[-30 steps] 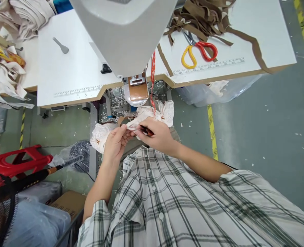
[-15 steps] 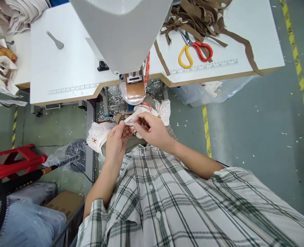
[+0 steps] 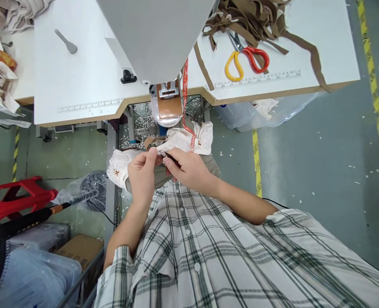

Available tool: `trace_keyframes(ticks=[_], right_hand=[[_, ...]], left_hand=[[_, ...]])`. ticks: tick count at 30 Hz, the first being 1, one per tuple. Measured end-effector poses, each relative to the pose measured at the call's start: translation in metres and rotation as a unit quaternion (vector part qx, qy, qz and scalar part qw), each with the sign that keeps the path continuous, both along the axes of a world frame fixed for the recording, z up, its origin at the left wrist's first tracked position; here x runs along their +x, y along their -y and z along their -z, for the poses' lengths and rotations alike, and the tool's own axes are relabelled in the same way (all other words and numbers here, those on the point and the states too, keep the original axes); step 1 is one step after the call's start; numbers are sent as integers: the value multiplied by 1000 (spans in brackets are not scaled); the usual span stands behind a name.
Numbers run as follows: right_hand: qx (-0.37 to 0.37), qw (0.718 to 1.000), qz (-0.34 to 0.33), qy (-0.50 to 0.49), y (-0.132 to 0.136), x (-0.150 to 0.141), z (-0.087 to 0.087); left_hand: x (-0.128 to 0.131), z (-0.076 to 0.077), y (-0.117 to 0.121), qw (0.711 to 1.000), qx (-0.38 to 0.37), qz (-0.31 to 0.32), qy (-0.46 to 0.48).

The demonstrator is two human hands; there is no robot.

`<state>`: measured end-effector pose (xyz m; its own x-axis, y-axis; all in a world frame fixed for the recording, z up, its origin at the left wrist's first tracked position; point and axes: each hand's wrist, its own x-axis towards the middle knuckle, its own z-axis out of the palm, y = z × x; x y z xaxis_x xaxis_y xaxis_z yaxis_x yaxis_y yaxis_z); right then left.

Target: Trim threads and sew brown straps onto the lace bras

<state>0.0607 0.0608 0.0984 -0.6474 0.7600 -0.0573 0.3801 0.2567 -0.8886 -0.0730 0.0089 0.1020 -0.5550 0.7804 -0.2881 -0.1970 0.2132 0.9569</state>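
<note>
My left hand (image 3: 143, 173) pinches the edge of a white lace-like fabric piece (image 3: 179, 139) between thumb and fingers. Close beside it, my right hand (image 3: 192, 169) closes around small dark thread snips (image 3: 170, 157), mostly hidden by the fingers, with their tip at the fabric edge. A red patterned cord (image 3: 185, 94) hangs from the sewing machine (image 3: 154, 38) down to my right hand. More white fabric (image 3: 120, 167) with a small brown stitched mark lies over my lap to the left. The machine's presser foot (image 3: 169, 90) stands just beyond the hands.
On the white table (image 3: 80, 77) lie scissors (image 3: 247, 60) with yellow and red handles and a heap of brown strips (image 3: 250, 21). A clear plastic bin (image 3: 266, 113) is under the right edge. A red stool (image 3: 16, 194) and boxes (image 3: 80, 250) stand at the left.
My right hand has turned and its dark snips now show at the fabric edge. The red cord hangs straighter toward that hand. The view has shifted slightly.
</note>
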Motion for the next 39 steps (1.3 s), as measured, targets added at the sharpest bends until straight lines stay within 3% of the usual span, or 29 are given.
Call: trace_keyframes(ticks=[11, 33, 37, 39], right_hand=[[11, 1000, 5, 2, -4, 1, 2], [-76, 996, 10, -53, -8, 0, 7], [-84, 986, 44, -137, -7, 3, 7], [-54, 982, 82, -160, -9, 6, 6]], left_hand=[[1, -3, -1, 998, -12, 3, -61], [3, 6, -2, 995, -16, 14, -93], [4, 11, -4, 999, -13, 28, -37], [4, 15, -5, 1000, -13, 25, -8]])
